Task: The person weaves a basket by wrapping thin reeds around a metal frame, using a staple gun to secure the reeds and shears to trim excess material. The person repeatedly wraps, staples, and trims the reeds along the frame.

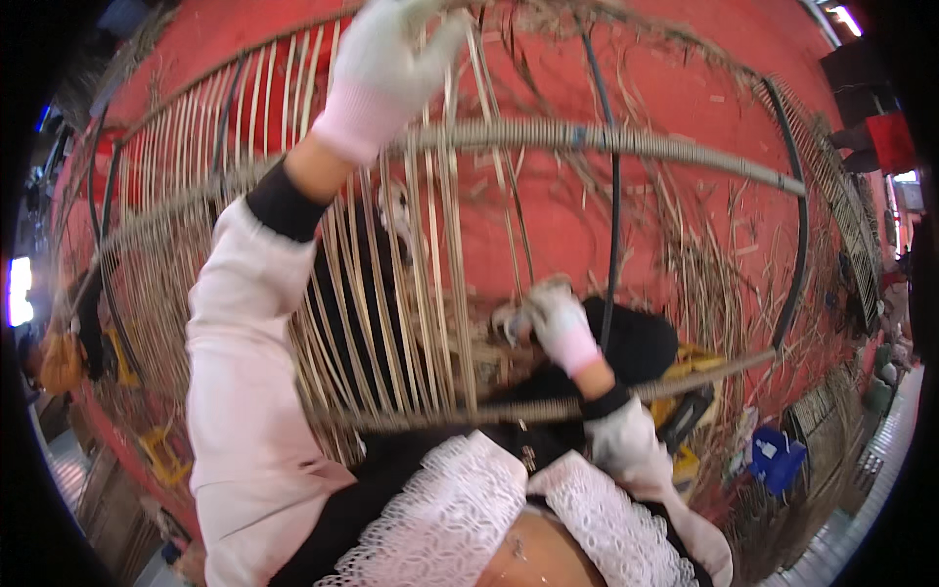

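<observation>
A large frame (685,155) of dark rods wrapped in tan cord lies across in front of me. Pale flat plant strips (342,284) run lengthwise over its left half, side by side. My left hand (386,73), in a white glove with a pink cuff, reaches to the frame's far bar; its fingers are blurred and partly cut off by the picture's top edge. My right hand (558,321), gloved the same way, is closed near the near bar (518,411). A loose strip (511,186) runs from near my left hand down to its fingers.
Cut strips and scraps (719,279) litter the red floor (743,230). Yellow plastic pieces (161,455) stand at the left, and a blue container (778,460) is at the lower right. Another slatted panel (831,196) leans at the far right.
</observation>
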Demonstrator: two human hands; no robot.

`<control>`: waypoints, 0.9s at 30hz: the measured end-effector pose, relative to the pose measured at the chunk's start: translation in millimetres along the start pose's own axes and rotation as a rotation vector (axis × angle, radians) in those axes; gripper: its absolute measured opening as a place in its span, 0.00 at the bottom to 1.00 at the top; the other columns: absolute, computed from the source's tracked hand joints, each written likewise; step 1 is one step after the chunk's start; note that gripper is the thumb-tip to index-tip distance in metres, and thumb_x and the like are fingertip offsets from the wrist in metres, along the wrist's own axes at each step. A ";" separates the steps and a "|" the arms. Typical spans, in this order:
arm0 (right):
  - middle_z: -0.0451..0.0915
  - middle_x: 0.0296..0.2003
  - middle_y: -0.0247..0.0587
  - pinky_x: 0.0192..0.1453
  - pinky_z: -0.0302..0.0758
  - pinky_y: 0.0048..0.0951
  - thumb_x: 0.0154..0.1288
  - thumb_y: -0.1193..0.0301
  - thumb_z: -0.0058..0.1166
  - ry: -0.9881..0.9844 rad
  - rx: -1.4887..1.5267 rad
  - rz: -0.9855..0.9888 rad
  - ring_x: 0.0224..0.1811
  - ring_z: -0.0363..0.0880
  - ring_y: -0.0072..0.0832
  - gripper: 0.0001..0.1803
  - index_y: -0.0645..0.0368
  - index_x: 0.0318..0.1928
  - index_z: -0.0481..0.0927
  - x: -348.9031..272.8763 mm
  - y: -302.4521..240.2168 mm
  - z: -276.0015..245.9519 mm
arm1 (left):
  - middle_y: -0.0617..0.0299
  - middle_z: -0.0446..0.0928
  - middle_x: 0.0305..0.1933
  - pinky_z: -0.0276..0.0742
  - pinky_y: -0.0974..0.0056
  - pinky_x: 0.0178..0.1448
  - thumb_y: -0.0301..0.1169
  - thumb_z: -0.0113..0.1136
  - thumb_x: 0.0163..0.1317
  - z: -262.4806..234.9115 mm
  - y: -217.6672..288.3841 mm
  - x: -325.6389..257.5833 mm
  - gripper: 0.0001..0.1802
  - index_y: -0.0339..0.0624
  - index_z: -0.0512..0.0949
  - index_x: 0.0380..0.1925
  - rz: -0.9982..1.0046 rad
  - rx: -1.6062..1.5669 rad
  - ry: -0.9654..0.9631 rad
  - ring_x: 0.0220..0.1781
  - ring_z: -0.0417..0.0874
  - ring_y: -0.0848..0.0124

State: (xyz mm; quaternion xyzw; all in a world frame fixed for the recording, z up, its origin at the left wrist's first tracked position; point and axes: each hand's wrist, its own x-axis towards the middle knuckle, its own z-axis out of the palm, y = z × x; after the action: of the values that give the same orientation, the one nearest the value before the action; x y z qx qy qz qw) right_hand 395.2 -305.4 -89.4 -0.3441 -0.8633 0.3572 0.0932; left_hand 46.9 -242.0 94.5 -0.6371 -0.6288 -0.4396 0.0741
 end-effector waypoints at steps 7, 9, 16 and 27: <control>0.78 0.36 0.49 0.47 0.77 0.43 0.63 0.63 0.58 -0.578 0.134 -0.256 0.42 0.80 0.48 0.12 0.59 0.34 0.85 1.2 9.0 13.6 | 0.61 0.83 0.42 0.79 0.70 0.40 0.33 0.49 0.76 -47.7 205.4 -272.9 0.17 0.36 0.77 0.58 -1.496 -1.101 -1.088 0.33 0.79 0.78; 0.83 0.29 0.42 0.37 0.78 0.35 0.71 0.64 0.56 -0.858 0.201 -0.230 0.28 0.82 0.28 0.13 0.63 0.38 0.83 -3.6 1.2 10.2 | 0.59 0.83 0.43 0.78 0.71 0.35 0.34 0.49 0.77 -43.3 214.2 -306.7 0.17 0.34 0.76 0.56 -1.912 -1.229 -0.881 0.30 0.78 0.77; 0.83 0.28 0.30 0.32 0.77 0.21 0.71 0.62 0.60 -1.214 0.532 0.231 0.27 0.79 0.18 0.14 0.60 0.41 0.88 -20.1 -20.8 8.2 | 0.61 0.75 0.37 0.78 0.74 0.38 0.25 0.44 0.78 13.3 232.6 -358.4 0.18 0.22 0.69 0.60 -2.260 -1.536 -0.449 0.34 0.77 0.75; 0.85 0.30 0.32 0.33 0.79 0.23 0.68 0.61 0.61 -1.209 0.461 0.235 0.28 0.81 0.19 0.15 0.61 0.41 0.88 -16.4 -24.3 3.5 | 0.71 0.73 0.28 0.61 0.75 0.22 0.35 0.46 0.79 25.6 230.2 -347.6 0.13 0.46 0.74 0.56 -2.209 -1.129 -0.785 0.20 0.64 0.82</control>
State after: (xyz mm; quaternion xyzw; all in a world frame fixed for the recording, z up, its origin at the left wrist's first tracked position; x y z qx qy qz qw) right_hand 393.2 -330.5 -74.0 -0.1459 -0.6215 0.6713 -0.3766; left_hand 319.9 -526.9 -42.5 0.1859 -0.5264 -0.2555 -0.7893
